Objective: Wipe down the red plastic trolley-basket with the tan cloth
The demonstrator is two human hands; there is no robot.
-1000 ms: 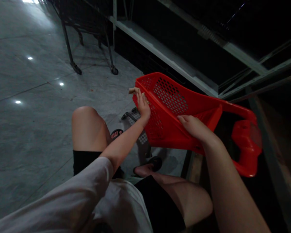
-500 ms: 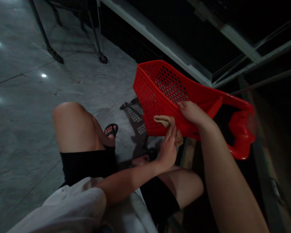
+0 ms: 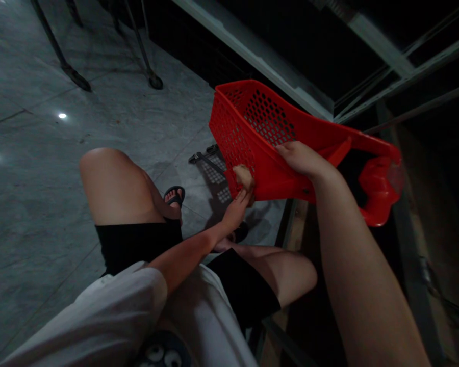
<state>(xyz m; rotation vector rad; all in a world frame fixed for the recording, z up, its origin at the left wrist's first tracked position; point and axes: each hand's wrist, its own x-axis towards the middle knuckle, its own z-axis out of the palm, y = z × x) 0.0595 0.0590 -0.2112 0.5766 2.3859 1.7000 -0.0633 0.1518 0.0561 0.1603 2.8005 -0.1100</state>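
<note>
A red plastic shopping cart [image 3: 268, 173] with perforated walls lies tilted in front of my knees. My right hand [image 3: 301, 159] is closed over the near rim of its basket, thumb on the inner side. In my left hand [image 3: 237, 208] is a tan cloth [image 3: 244, 176], bunched up and pressed against the outer face of the lower left perforated wall. The fingers of this hand are partly hidden behind the cloth. Below the basket, part of the cart's dark wheeled frame [image 3: 204, 159] shows in the shadow.
Dark metal legs with a caster [image 3: 155, 80] stand on the grey tiled floor [image 3: 34, 204] at the upper left. A pale metal rack rail [image 3: 260, 63] runs behind the cart. My bare knees and a sandalled foot [image 3: 174, 196] are close to it.
My left hand has moved left with the cloth, from the cart's near side to its lower left wall. My right hand keeps its hold on the rim.
</note>
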